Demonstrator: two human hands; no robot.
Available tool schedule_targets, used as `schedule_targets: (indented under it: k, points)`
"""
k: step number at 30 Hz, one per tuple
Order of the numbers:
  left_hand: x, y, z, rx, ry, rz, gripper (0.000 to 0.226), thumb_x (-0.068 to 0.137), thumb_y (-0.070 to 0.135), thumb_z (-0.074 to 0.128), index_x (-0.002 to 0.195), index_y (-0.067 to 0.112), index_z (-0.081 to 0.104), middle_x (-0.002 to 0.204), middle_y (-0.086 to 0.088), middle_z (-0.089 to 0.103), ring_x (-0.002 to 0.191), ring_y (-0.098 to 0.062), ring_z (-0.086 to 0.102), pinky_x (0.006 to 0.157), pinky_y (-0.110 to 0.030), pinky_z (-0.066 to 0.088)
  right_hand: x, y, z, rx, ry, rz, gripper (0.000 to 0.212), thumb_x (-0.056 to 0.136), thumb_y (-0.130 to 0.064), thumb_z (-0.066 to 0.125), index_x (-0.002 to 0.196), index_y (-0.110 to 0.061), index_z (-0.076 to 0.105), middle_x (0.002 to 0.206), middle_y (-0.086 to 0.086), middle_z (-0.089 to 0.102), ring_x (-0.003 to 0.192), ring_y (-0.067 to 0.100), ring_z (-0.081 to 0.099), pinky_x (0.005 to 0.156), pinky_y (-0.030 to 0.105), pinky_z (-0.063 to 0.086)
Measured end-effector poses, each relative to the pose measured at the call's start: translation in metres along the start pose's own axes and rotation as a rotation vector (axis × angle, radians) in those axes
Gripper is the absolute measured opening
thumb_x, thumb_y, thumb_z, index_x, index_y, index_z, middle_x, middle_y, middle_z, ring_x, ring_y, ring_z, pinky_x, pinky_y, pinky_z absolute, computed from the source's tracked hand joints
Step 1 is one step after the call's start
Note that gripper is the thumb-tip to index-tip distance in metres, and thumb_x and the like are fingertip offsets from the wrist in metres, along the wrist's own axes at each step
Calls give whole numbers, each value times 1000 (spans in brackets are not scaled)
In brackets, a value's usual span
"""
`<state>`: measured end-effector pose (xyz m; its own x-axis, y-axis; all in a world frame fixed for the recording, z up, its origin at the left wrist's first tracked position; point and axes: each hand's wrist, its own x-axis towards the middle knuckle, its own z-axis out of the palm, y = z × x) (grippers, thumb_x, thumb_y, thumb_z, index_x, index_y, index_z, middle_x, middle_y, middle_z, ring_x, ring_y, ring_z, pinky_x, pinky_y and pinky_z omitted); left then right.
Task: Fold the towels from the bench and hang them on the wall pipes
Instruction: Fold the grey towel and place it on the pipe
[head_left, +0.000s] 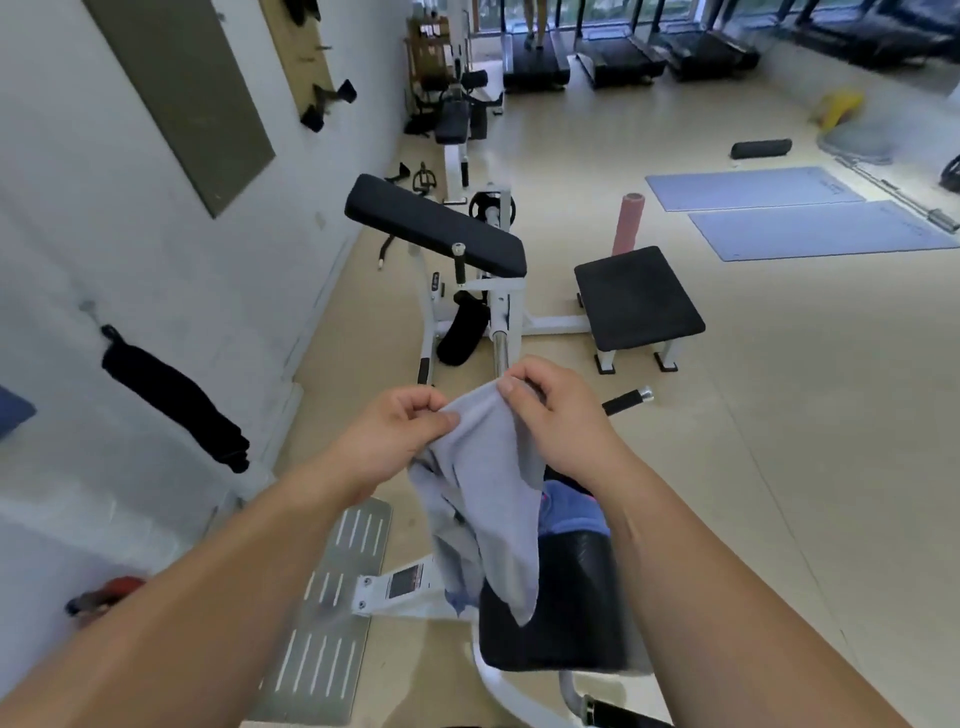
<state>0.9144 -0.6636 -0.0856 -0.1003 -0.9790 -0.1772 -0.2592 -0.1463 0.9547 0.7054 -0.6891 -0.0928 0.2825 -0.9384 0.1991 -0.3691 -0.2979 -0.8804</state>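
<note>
Pinching the top edge of a soft, pale grey terry towel (488, 499), you held it up in front of you with both hands. Your left hand (395, 436) had its fingers (441, 415) clamped together on the towel's left upper corner, and your right hand (550, 415) had its fingers (511, 389) closed on the right upper corner, the two hands close together so the cloth bunched between them. The towel hung slack and rumpled, its long axis running nearly straight down from your hands, narrowing to a limp point at the bottom. That lower tip dangled in front of the black padded vinyl tabletop (561, 618) of the white-framed gym machine below you; whether it touched the pad, you could not tell. A crumpled blue towel (571, 514) with a bit of red on it lay on that pad, just behind the grey one and partly hidden by your right forearm. To the left of the pad sat a grey metal footplate (332, 623) with rows of pale slots, flat on the smooth beige floor (779, 467). On the white wall (104, 249) at your left, a long black cloth (176, 400) hung from a mounting there.
</note>
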Motion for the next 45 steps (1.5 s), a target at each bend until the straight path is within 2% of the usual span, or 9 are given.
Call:
schedule_targets:
  k: [11,15,19,23,26,28,36,41,45]
  points:
    - [-90,-86,-143,-66,150,-112,22,90,19,74,73,12,63,68,-2,59,67,-14,50,62,-25,36,39,-46,99,68,190,59,17,102,-24,54,88,-22,63,80,-16,62,74,-12,52,61,6,36]
    - [-123,-124,-190,-136,347,-131,21,95,11,67,74,12,66,65,4,59,60,-7,49,67,-28,36,38,-55,149,34,201,99,17,101,-23,56,87,-21,66,82,-13,65,79,-7,56,70,21,43]
    - [-154,-134,-235,-77,446,-71,17,98,13,63,82,6,66,65,2,56,60,-10,45,61,-26,37,27,-84,225,9,-17,106,9,96,-20,62,95,-23,70,85,-11,68,76,-1,59,70,24,44]
    - [-176,-134,-268,-4,341,42,14,98,12,63,85,7,65,69,-3,48,64,-17,39,59,-29,33,7,-127,305,30,-446,58,39,94,-27,70,130,-39,62,64,-13,47,58,0,46,59,10,37]
    - [-192,-137,-290,19,308,70,14,97,8,64,85,2,64,64,2,47,59,-8,39,54,-20,33,0,-150,359,0,-562,-22,13,97,-24,67,108,-26,73,71,-15,59,67,-3,53,66,14,41]
    - [-205,-142,-308,37,338,54,15,95,9,67,83,1,64,60,7,44,53,-3,36,52,-14,31,1,-159,382,-37,-560,-32,13,97,-24,65,87,-18,70,70,-11,58,64,0,50,63,20,41]
    - [-256,-198,-380,26,432,-167,19,92,19,72,74,16,66,57,12,44,51,-2,38,48,-15,36,30,-174,426,22,-234,105,24,99,-23,59,76,-22,64,67,-12,58,65,2,49,63,23,39]
    - [-263,-221,-405,-18,500,-168,19,94,23,70,76,17,67,64,3,53,59,-10,43,53,-25,37,55,-175,435,24,-97,172,24,99,-22,59,82,-6,64,77,17,63,65,11,50,64,29,41]
    - [-244,-217,-412,-122,591,-154,18,97,23,66,80,15,66,66,-3,50,61,-17,39,54,-28,33,68,-178,452,-235,-284,52,7,96,-24,61,99,-29,65,78,-9,64,61,-1,51,68,26,43]
